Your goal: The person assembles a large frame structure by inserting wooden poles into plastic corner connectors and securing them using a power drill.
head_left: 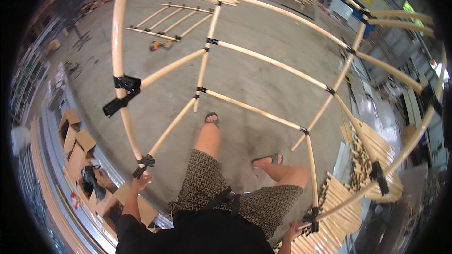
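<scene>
A tall rack frame of cream-coloured pipes (263, 60) with black joints (213, 41) stands around the space before me. At its left, my left hand (140, 182) is closed around the low end of a post (120, 33), just under a black joint (145, 162). On the right, my right hand (294, 231) grips the end of another post (348, 201) beside a black joint (311, 220). Crossbars link these posts to the two far posts. My fingers are partly hidden by the pipe ends.
A flat pipe panel (162, 34) and an orange-and-black power tool (161, 45) lie on the concrete floor (155, 59) ahead. Open cardboard boxes (77, 148) sit on the left among long metal lengths. Stacked cream pipes (339, 207) lie to the right, near my feet.
</scene>
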Motion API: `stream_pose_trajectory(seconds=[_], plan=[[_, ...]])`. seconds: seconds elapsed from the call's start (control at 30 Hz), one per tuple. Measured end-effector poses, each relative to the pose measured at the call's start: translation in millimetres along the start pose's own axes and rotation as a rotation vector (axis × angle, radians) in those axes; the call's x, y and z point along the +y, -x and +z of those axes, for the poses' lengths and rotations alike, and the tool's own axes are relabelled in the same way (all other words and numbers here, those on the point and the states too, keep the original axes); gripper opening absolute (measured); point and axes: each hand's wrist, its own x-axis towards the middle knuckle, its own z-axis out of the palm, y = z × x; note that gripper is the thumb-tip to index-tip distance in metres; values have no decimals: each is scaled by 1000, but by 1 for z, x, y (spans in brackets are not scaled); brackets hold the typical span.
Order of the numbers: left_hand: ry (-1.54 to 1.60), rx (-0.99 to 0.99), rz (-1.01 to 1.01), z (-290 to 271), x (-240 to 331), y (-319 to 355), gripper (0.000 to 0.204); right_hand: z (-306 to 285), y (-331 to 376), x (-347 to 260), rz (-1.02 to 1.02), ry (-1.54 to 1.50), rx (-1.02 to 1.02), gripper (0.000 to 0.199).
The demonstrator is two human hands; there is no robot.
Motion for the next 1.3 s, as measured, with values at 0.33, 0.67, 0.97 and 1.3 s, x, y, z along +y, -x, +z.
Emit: stream_pose_trajectory(seconds=[0.33,0.67,0.97,1.3], plan=[[598,472,546,-238,249,45,58,-4,-11,90,168,411,-357,21],[776,504,414,-211,340,27,45,-112,27,-24,150,310,-252,35],[824,559,375,-212,332,21,54,-154,-63,-435,-527,-517,-535,108],[944,397,373,-192,314,-10,52,-74,-53,-492,-301,-512,-152,25]])
